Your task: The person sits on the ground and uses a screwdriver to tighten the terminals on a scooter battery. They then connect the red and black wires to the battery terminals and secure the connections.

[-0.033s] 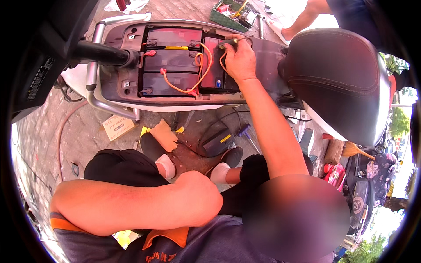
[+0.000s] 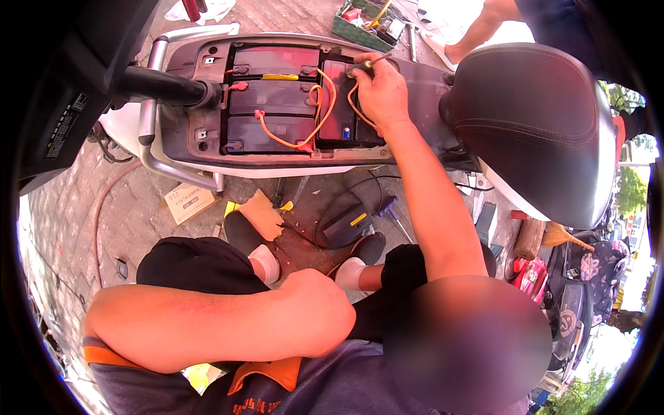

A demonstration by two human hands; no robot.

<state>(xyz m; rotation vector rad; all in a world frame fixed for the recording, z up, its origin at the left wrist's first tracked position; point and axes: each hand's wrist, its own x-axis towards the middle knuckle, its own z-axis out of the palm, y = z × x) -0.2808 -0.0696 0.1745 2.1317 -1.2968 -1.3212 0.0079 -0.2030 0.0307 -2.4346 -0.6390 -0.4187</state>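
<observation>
My right hand (image 2: 380, 97) grips a screwdriver (image 2: 369, 65) over the right-hand battery (image 2: 335, 97) in the open compartment of a scooter (image 2: 187, 124). Three more dark batteries (image 2: 273, 97) lie to its left, linked by orange wires (image 2: 329, 97); red caps (image 2: 238, 86) sit on some terminals, and an orange wire loops down beside my right hand. My bare left arm (image 2: 207, 318) lies across the lower view above my lap; I cannot make out its fingers or whether they hold anything.
Black seat (image 2: 519, 131) at right, metal rail (image 2: 146, 121) at left, toolbox (image 2: 363, 24) behind. Charger-like black box (image 2: 342, 228), T-handled tool (image 2: 393, 218), cardboard (image 2: 190, 200) on the paving. Another person's leg (image 2: 484, 28) at upper right; broom (image 2: 560, 236) and other vehicles right. Blurred patch lower right.
The whole view has shifted very slightly right and down. My right hand stays at the same battery with the screwdriver in it; nothing else has visibly moved.
</observation>
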